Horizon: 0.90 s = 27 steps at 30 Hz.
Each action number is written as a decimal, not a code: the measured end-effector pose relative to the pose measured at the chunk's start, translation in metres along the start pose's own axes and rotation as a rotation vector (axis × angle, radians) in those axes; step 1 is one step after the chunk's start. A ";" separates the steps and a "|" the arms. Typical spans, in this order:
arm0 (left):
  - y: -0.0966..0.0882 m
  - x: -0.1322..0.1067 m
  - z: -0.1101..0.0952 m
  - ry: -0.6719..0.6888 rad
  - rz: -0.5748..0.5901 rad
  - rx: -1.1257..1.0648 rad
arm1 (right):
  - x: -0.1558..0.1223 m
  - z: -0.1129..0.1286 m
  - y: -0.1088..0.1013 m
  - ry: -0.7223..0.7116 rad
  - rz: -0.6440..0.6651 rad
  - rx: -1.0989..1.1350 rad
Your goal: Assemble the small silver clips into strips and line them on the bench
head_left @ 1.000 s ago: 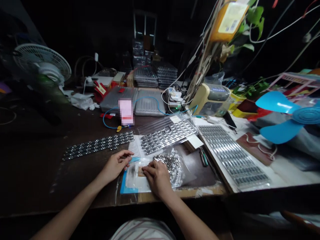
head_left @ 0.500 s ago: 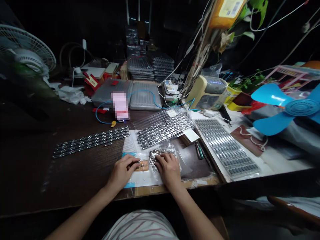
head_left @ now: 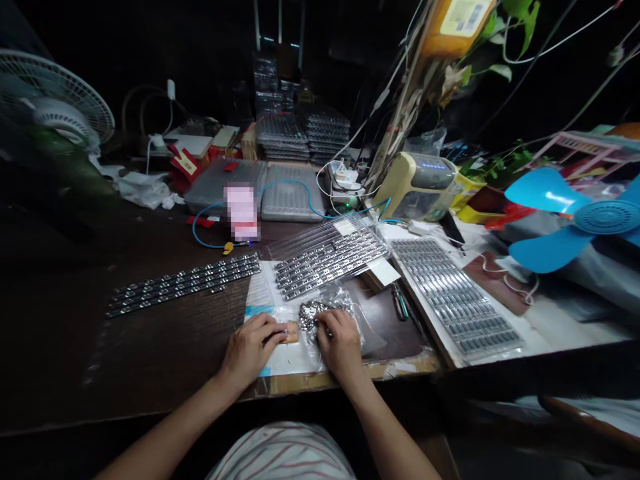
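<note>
Metal strips lay in rows at ten o'clock on the dark counter. Left hand, half curled, reached a small tan pad at twelve o'clock; whether it held anything was hidden. Right hand, also half curled, rested on a clear plastic bag of small metal parts, its grip unclear.

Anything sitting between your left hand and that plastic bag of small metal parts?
Yes: a small tan pad lies between the left hand and the clear bag of metal parts, right at its fingers. The right hand rests on the bag.
</note>
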<state>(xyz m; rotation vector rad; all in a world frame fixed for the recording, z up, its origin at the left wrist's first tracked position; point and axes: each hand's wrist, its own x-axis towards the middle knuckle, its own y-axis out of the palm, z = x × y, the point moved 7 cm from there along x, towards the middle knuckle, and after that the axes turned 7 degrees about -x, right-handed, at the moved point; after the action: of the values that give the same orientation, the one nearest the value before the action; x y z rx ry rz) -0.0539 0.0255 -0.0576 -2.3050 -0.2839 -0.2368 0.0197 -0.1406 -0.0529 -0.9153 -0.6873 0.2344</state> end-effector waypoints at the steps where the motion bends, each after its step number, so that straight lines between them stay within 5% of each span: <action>1: 0.000 0.001 -0.001 0.003 0.004 0.008 | 0.000 -0.001 0.001 0.000 0.001 0.010; 9: 0.001 0.002 -0.001 0.003 0.009 -0.031 | 0.002 0.006 -0.006 -0.058 -0.023 0.086; 16: -0.016 0.003 0.012 -0.021 -0.232 -0.255 | 0.008 0.042 0.018 -0.027 0.150 0.075; 20: -0.019 0.005 0.015 -0.034 -0.262 -0.278 | 0.010 0.055 0.027 -0.073 0.151 -0.001; 27: -0.018 0.005 0.019 -0.074 -0.251 -0.287 | 0.010 0.038 0.012 -0.096 0.141 -0.174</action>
<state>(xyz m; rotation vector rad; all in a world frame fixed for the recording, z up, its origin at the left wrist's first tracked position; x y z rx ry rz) -0.0529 0.0519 -0.0569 -2.5626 -0.6135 -0.3366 0.0044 -0.1037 -0.0420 -1.1266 -0.7409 0.3490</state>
